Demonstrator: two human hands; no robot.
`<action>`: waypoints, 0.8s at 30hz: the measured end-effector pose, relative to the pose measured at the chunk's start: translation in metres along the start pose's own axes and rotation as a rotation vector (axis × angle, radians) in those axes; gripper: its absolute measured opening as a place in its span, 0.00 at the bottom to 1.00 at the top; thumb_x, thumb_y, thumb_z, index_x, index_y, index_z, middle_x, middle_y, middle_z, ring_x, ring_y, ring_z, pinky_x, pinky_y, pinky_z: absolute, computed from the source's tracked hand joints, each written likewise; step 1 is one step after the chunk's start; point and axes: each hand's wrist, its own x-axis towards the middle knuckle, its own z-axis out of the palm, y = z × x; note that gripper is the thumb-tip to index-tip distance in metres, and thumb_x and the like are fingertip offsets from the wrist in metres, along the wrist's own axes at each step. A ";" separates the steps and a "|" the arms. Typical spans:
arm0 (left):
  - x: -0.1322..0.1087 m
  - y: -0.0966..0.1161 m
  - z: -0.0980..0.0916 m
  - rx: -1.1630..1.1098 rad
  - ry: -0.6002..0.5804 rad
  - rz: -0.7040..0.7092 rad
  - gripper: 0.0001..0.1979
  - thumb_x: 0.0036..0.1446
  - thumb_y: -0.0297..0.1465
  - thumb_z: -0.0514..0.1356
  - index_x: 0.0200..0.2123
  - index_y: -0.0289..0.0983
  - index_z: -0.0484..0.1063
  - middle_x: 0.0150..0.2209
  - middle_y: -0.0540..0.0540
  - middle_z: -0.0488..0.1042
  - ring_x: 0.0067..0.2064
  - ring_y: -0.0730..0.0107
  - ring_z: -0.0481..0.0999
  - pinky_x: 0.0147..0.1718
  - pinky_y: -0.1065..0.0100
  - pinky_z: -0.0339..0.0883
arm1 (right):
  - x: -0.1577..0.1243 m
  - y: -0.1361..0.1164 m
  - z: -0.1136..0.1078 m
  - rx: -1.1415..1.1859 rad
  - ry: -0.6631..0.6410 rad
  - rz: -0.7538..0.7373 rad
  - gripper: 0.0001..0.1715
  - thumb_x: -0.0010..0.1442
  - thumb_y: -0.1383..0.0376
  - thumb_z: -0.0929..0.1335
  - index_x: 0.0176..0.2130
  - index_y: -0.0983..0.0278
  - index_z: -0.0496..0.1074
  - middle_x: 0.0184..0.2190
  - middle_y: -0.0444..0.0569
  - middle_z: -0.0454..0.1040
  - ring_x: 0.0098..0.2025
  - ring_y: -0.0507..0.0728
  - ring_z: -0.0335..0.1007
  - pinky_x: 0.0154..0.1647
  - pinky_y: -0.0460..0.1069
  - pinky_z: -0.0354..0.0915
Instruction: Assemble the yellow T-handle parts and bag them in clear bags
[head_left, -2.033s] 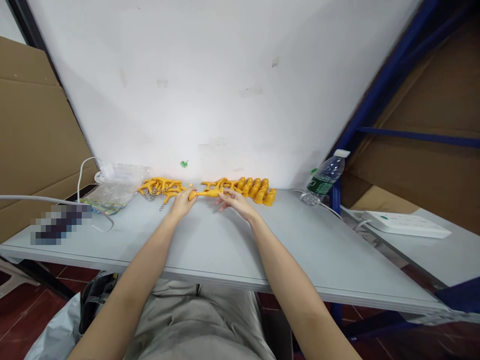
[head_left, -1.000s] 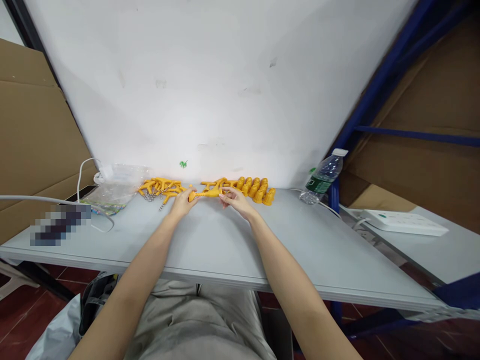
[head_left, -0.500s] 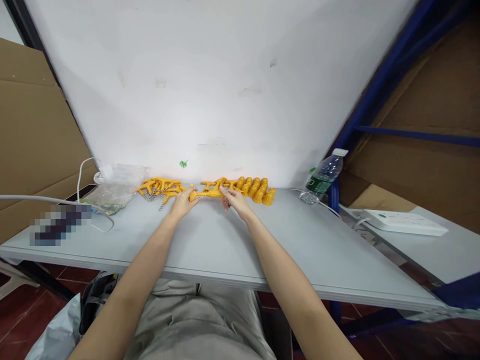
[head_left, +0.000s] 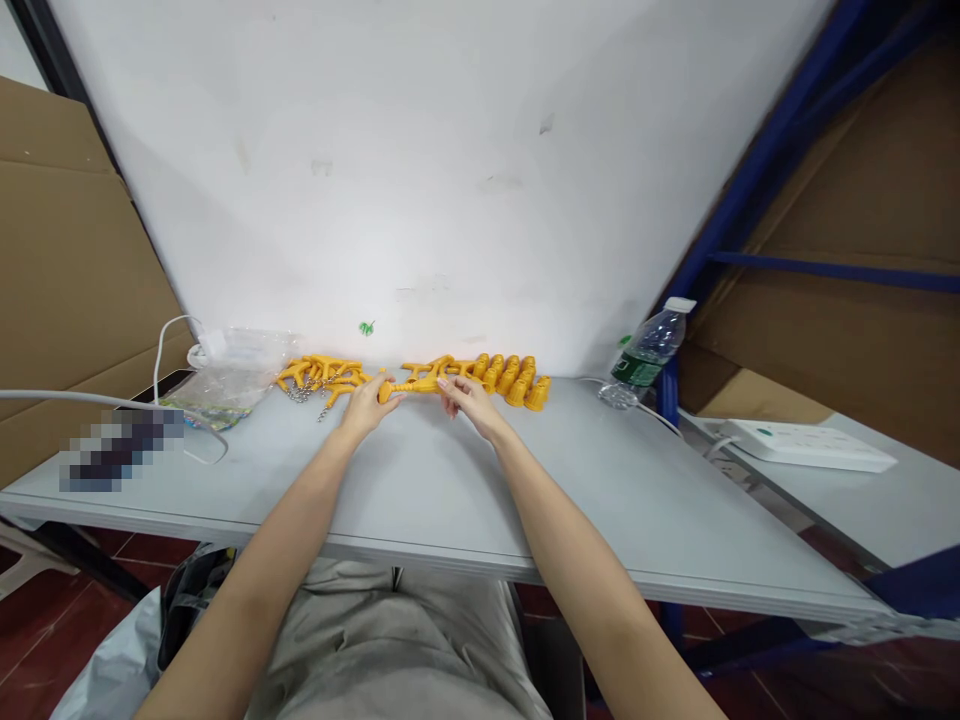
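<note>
Between my hands lies a long yellow plastic piece (head_left: 421, 385) with a narrow ridged neck, held level just above the table. My left hand (head_left: 365, 403) is closed on its rounded left end. My right hand (head_left: 469, 400) pinches its wider right end between thumb and fingers. Left of my hands is a pile of yellow branched pieces (head_left: 319, 370) with short metal ball chains (head_left: 302, 393). Behind the held piece lie more yellow branched pieces (head_left: 431, 366). To the right, several yellow cup-shaped pieces (head_left: 519, 381) stand in rows.
A clear plastic bag (head_left: 225, 385) and a white cable (head_left: 161, 350) lie at the left of the grey table (head_left: 435, 490). A plastic water bottle (head_left: 646, 355) leans at the right, near a white power strip (head_left: 810, 445). A white panel (head_left: 450, 180) rises behind.
My right hand's fingers have shifted slightly on the right end of the yellow piece. My left hand stays in nearly the same place.
</note>
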 end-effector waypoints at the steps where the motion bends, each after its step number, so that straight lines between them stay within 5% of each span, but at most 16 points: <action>1: 0.000 0.000 0.000 -0.003 0.004 0.001 0.14 0.52 0.34 0.65 0.43 0.39 0.73 0.28 0.53 0.71 0.29 0.71 0.69 0.33 0.72 0.61 | 0.000 -0.001 0.001 0.003 0.013 0.004 0.29 0.50 0.40 0.70 0.23 0.61 0.62 0.18 0.41 0.66 0.18 0.49 0.60 0.20 0.47 0.56; 5: 0.001 0.002 -0.001 -0.023 0.002 0.006 0.13 0.52 0.34 0.65 0.43 0.39 0.73 0.27 0.54 0.70 0.29 0.71 0.69 0.32 0.72 0.60 | 0.000 -0.001 -0.001 -0.025 0.010 0.051 0.28 0.52 0.41 0.69 0.25 0.62 0.64 0.20 0.42 0.69 0.18 0.49 0.62 0.20 0.47 0.57; 11: 0.003 0.000 -0.001 -0.038 -0.045 -0.028 0.13 0.51 0.34 0.65 0.41 0.39 0.73 0.23 0.56 0.66 0.26 0.72 0.65 0.30 0.72 0.60 | 0.003 0.004 -0.009 0.022 -0.030 0.005 0.34 0.43 0.47 0.76 0.44 0.61 0.69 0.30 0.45 0.76 0.24 0.51 0.69 0.29 0.49 0.66; 18: 0.001 0.000 0.000 -0.017 -0.006 0.047 0.12 0.51 0.34 0.65 0.40 0.40 0.73 0.27 0.54 0.70 0.27 0.73 0.67 0.32 0.72 0.61 | 0.003 0.005 0.001 -0.021 0.068 -0.004 0.30 0.49 0.39 0.70 0.21 0.62 0.65 0.16 0.43 0.68 0.17 0.50 0.61 0.19 0.47 0.59; 24: 0.001 0.002 0.001 0.008 -0.010 0.031 0.13 0.51 0.35 0.65 0.41 0.40 0.73 0.27 0.54 0.70 0.28 0.71 0.69 0.32 0.72 0.61 | 0.007 0.003 0.011 0.048 0.212 0.180 0.29 0.49 0.41 0.71 0.19 0.60 0.62 0.10 0.40 0.58 0.13 0.48 0.48 0.10 0.46 0.45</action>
